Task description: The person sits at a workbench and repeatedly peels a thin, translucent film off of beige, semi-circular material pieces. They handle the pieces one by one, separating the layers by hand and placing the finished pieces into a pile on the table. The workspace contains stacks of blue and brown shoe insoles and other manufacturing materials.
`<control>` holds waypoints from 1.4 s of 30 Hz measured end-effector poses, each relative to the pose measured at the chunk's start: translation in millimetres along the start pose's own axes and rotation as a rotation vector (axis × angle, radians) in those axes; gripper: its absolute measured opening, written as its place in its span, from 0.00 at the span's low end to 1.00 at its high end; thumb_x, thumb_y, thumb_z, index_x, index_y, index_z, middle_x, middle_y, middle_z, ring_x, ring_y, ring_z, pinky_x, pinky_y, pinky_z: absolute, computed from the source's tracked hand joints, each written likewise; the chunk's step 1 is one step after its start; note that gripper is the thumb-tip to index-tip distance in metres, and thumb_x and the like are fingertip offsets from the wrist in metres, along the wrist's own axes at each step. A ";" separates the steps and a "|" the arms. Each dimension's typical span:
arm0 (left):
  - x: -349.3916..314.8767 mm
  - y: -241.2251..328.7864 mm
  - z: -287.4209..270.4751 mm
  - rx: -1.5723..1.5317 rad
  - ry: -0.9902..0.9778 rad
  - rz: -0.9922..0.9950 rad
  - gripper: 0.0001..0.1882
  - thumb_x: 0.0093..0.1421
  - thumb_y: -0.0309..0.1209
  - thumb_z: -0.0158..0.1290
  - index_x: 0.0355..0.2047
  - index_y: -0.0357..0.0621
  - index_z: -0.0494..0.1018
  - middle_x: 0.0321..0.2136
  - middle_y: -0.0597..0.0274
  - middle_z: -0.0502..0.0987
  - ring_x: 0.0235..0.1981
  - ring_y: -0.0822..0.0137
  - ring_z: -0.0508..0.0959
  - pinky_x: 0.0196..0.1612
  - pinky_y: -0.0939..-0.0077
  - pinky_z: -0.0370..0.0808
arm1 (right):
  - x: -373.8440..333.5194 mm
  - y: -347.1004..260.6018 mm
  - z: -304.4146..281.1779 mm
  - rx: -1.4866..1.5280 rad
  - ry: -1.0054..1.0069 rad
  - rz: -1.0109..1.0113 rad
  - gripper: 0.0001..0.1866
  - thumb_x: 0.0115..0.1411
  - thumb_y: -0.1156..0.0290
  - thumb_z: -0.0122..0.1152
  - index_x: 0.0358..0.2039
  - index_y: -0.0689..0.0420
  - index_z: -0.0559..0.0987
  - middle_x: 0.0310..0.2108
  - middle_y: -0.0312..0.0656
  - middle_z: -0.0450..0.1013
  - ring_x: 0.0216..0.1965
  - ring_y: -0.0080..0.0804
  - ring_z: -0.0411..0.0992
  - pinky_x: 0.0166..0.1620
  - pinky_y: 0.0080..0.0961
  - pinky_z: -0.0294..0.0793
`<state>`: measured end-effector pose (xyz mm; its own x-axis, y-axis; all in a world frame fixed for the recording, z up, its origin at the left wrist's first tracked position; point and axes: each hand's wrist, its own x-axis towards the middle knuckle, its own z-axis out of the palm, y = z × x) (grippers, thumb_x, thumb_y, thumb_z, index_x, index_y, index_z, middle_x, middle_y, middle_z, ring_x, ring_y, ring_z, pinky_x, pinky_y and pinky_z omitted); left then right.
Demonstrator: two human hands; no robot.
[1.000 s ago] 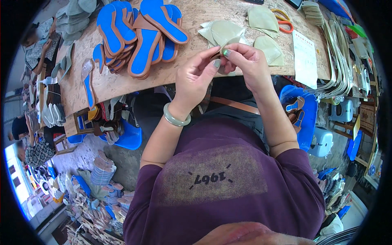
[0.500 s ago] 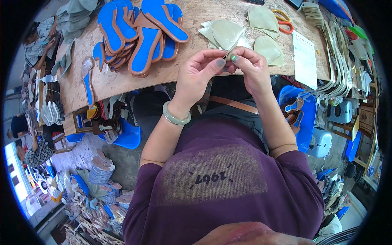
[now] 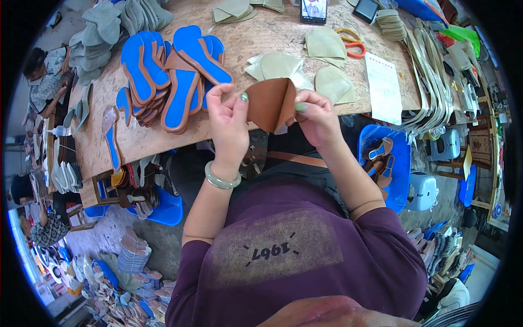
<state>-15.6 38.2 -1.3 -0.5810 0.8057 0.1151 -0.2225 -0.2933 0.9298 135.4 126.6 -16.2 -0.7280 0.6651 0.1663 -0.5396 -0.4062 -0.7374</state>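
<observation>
Between my two hands, over the near edge of the workbench, is a brown leather piece [image 3: 264, 103] with a curved top, folded or creased down its right part. My left hand [image 3: 230, 122] pinches its left edge between thumb and fingers, with a pale bangle on that wrist. At the other edge, my right hand [image 3: 318, 121] grips it with thumb and fingers. Just beyond lie pale grey-green curved pieces [image 3: 275, 65], in overlapping stacks. To the left, blue insoles with brown edging [image 3: 182, 98] are piled up, some with a brown strap piece.
Orange-handled scissors [image 3: 357, 50], a paper sheet [image 3: 383, 90] and a phone [image 3: 314, 12] lie on the wooden bench [image 3: 239, 46]. Long pale strips [image 3: 430, 76] hang over its right side. Below stands a blue bin [image 3: 400, 163] with sandals. Other people [image 3: 46, 82] sit at the left.
My hands have moved apart from a close pinch, and the brown face of the piece now shows, opened between them. The whole view has shifted slightly.
</observation>
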 end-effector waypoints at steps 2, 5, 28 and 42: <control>-6.8 -4.2 -0.3 0.141 -0.082 0.180 0.09 0.67 0.23 0.44 0.46 0.35 0.67 0.42 0.58 0.75 0.40 0.76 0.75 0.43 0.84 0.71 | -0.2 3.9 4.0 -0.203 0.045 0.019 0.05 0.59 0.75 0.55 0.32 0.62 0.77 0.32 0.36 0.74 0.33 0.21 0.73 0.38 0.20 0.73; -15.8 11.2 -0.3 0.248 -0.313 0.103 0.10 0.66 0.22 0.45 0.45 0.33 0.72 0.45 0.58 0.74 0.43 0.75 0.74 0.46 0.84 0.70 | 0.5 4.1 9.6 -0.541 0.083 -0.119 0.05 0.59 0.75 0.55 0.31 0.63 0.78 0.31 0.35 0.74 0.31 0.20 0.72 0.38 0.19 0.72; -21.7 6.6 10.7 0.737 -0.185 0.475 0.08 0.63 0.24 0.52 0.41 0.38 0.76 0.34 0.51 0.79 0.34 0.58 0.80 0.37 0.71 0.75 | -5.7 -7.7 8.0 -0.619 0.017 0.100 0.10 0.60 0.70 0.61 0.24 0.62 0.77 0.21 0.33 0.72 0.24 0.17 0.69 0.29 0.17 0.69; -1.2 -5.3 -0.2 0.668 -0.145 0.201 0.13 0.66 0.34 0.51 0.39 0.35 0.78 0.27 0.69 0.77 0.28 0.81 0.70 0.33 0.85 0.69 | -80.9 -31.4 -40.4 -0.998 0.087 -0.113 0.17 0.58 0.77 0.54 0.13 0.61 0.66 0.13 0.34 0.64 0.16 0.22 0.62 0.21 0.22 0.59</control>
<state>-14.0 38.7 -6.4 -0.4402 0.8431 0.3090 0.4325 -0.1025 0.8958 228.3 110.9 -32.9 -0.6394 0.7271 0.2499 0.0267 0.3458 -0.9379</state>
